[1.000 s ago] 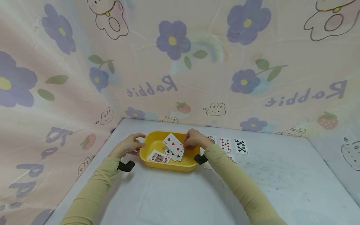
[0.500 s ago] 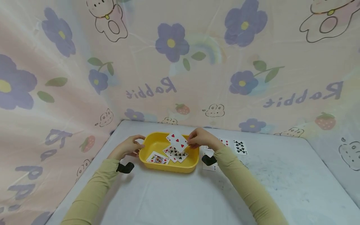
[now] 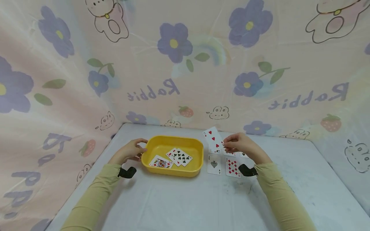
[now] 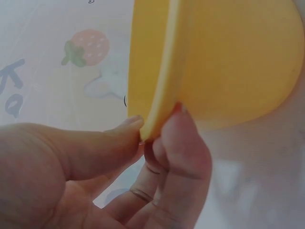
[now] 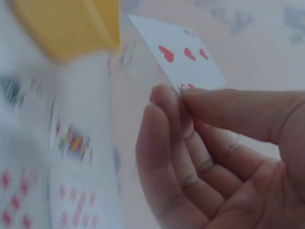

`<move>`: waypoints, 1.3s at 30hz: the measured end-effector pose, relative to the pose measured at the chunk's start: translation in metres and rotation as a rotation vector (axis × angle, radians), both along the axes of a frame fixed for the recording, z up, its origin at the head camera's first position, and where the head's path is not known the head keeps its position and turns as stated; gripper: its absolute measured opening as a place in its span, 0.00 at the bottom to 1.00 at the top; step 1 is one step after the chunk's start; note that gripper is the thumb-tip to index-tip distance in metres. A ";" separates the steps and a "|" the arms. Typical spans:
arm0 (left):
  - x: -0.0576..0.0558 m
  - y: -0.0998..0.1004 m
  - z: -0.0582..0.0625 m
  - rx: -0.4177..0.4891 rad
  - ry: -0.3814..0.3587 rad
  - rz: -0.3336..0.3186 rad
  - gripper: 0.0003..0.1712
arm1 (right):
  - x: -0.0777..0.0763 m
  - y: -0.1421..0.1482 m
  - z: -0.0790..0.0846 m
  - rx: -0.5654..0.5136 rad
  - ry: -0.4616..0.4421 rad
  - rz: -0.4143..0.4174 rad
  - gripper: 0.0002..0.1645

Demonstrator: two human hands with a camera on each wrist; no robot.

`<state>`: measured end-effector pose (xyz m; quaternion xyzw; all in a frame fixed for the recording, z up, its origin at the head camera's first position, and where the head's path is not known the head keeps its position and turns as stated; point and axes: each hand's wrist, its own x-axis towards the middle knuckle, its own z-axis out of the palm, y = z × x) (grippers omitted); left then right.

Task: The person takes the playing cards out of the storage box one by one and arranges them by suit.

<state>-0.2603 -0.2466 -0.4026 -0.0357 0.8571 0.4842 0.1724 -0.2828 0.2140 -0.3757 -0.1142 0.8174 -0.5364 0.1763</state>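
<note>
My left hand (image 3: 128,152) pinches the left rim of a yellow plastic tray (image 3: 172,172), thumb on one side and fingers on the other in the left wrist view. Right of the tray, my right hand (image 3: 242,145) holds a three of hearts playing card (image 3: 213,140) by one corner, raised and tilted above the cards on the table. Inside the tray lie a diamond face card (image 3: 161,162) and a few overlapping cards, a clubs card (image 3: 184,157) on top. Beneath the right hand, an ace of spades (image 3: 214,164) and a ten of diamonds (image 3: 232,166) lie face up.
Behind the ace and the ten runs another row of cards, mostly covered by the right hand and the held card; a face card (image 5: 75,143) from it shows blurred. A white cloth covers the table (image 3: 173,202). Patterned fabric (image 3: 185,80) hangs behind and at the sides.
My right hand has lifted the three of hearts out of the tray and carried it right, over the table cards. The left hand stays on the tray's rim.
</note>
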 end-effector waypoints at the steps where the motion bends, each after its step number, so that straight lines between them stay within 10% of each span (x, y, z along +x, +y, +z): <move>1: 0.000 0.000 0.000 -0.001 0.001 -0.001 0.27 | 0.001 0.010 -0.004 -0.007 0.000 -0.013 0.19; 22: -0.001 0.002 0.002 -0.008 -0.011 0.002 0.27 | 0.021 0.140 -0.046 -0.033 -0.166 -0.327 0.28; 39: 0.002 0.002 0.003 -0.021 -0.010 0.001 0.27 | 0.023 0.166 -0.068 -0.146 -0.294 -0.519 0.28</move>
